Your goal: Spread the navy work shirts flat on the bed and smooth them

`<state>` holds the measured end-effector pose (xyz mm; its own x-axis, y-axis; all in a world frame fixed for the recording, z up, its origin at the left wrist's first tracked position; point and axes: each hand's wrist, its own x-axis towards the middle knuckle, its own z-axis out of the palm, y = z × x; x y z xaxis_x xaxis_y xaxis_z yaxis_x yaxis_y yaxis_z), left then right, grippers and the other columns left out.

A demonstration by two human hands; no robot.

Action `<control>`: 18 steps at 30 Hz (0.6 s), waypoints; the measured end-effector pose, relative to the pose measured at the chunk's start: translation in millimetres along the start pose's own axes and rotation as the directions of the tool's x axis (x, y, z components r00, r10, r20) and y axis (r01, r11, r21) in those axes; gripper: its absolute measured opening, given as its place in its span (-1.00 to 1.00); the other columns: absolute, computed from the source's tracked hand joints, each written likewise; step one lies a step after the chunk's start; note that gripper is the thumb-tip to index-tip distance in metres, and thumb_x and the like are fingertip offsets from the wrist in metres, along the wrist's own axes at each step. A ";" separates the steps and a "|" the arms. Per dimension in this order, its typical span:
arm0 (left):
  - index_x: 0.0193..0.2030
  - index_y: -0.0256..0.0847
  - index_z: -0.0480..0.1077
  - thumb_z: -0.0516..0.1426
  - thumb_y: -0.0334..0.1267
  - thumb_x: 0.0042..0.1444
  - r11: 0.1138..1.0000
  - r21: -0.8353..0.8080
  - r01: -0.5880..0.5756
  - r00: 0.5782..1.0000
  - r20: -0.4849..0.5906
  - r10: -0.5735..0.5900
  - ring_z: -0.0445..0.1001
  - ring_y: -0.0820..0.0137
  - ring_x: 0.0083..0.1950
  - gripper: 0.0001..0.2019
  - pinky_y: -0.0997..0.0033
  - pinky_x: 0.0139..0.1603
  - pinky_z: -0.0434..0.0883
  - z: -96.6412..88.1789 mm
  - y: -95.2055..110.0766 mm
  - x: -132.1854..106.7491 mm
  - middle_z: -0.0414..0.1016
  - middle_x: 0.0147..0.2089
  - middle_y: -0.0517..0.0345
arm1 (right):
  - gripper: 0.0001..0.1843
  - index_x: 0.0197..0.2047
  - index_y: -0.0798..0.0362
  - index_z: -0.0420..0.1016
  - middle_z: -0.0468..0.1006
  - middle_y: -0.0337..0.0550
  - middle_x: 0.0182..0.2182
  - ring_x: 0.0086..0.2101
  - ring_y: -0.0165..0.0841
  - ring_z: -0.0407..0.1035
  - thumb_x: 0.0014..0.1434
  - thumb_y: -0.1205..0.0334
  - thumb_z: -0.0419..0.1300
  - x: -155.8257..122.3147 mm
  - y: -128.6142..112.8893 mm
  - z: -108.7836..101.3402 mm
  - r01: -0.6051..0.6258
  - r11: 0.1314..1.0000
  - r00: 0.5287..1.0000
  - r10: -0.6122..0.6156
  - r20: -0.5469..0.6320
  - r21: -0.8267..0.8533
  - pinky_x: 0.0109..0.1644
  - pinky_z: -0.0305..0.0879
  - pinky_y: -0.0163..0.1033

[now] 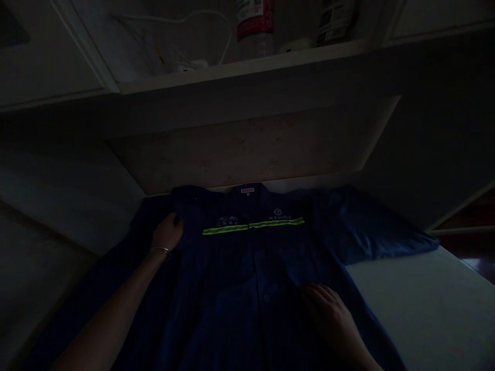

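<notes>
Head view, very dim. Left hand rests near the left shoulder of a dark blue work shirt, fingers curled and seemingly pinching the cloth (too dark to confirm a pinch); a thin bracelet sits at the wrist. Right hand lies flat, fingers spread, on the shirt's lower right front, gripping nothing. The shirt lies face up on a white table, collar away, reflective stripe across the chest, right sleeve spread sideways. Risks, as I judge them: a left-hand pull while the right palm pins the front could bunch the fabric; poor light may hide creases; the near hem could slide off the table edge.
</notes>
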<state>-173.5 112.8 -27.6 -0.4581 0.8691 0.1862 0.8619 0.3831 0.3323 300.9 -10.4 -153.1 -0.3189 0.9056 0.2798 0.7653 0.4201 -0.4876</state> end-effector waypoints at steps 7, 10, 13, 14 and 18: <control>0.23 -0.09 0.28 0.15 -0.02 0.11 0.823 -0.337 -0.457 0.872 0.016 0.490 0.54 0.39 -0.13 -0.46 0.27 0.05 0.49 28.8 74.9 -27.3 0.16 0.32 -0.02 | -0.67 -0.02 -0.08 0.56 0.58 -0.10 -0.05 -0.03 -0.16 0.43 0.33 0.06 0.02 1.4 -6.4 -0.3 -0.081 0.990 0.997 0.080 0.010 0.116 0.10 0.34 0.02; 0.28 -0.09 0.24 0.00 0.03 0.24 0.832 -0.312 -0.459 0.873 0.018 0.488 0.43 0.29 0.16 -0.48 0.23 0.23 0.36 62.5 78.6 -32.8 0.10 0.39 0.00 | -0.64 -0.09 -0.04 0.59 0.60 -0.06 -0.11 -0.07 -0.15 0.44 0.30 -0.01 0.05 3.4 -11.3 -8.3 -0.183 0.937 0.983 0.170 0.068 0.297 0.08 0.34 -0.02; 0.33 -0.20 0.20 -0.12 0.01 0.30 0.907 -0.110 -0.406 0.893 0.161 0.420 0.14 0.12 0.40 -0.45 -0.03 0.38 0.14 100.6 63.7 -35.0 0.11 0.43 -0.08 | -0.56 -0.12 0.01 0.58 0.61 -0.07 -0.16 -0.16 -0.18 0.48 0.19 -0.15 0.13 16.6 -1.8 -26.8 -0.430 0.726 0.896 0.413 0.160 0.537 -0.07 0.41 -0.14; 0.34 -0.20 0.18 -0.15 0.01 0.30 0.918 -0.028 -0.395 0.895 0.215 0.392 0.08 0.07 0.42 -0.44 -0.15 0.39 0.06 111.7 57.2 -36.1 0.10 0.44 -0.07 | -0.51 -0.10 0.02 0.57 0.61 -0.08 -0.17 -0.19 -0.19 0.49 0.13 -0.19 0.17 25.2 6.8 -34.9 -0.493 0.630 0.845 0.510 0.159 0.600 -0.12 0.42 -0.17; 0.39 -0.10 0.10 -0.21 0.08 0.30 0.907 0.138 -0.399 0.899 0.252 0.358 -0.02 0.06 0.46 -0.40 -0.30 0.38 -0.09 137.7 38.9 -42.7 0.03 0.46 0.05 | -0.46 -0.08 0.02 0.51 0.59 -0.15 -0.22 -0.25 -0.25 0.47 -0.07 -0.12 0.35 79.6 62.1 -67.4 -0.441 0.445 0.651 0.757 -0.064 0.780 -0.22 0.42 -0.24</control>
<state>-90.4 133.7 -149.9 -0.0490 0.9974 0.0533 0.9941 0.0436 0.0995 360.7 83.7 -105.4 0.4075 0.9034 -0.1336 0.0454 -0.1662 -0.9850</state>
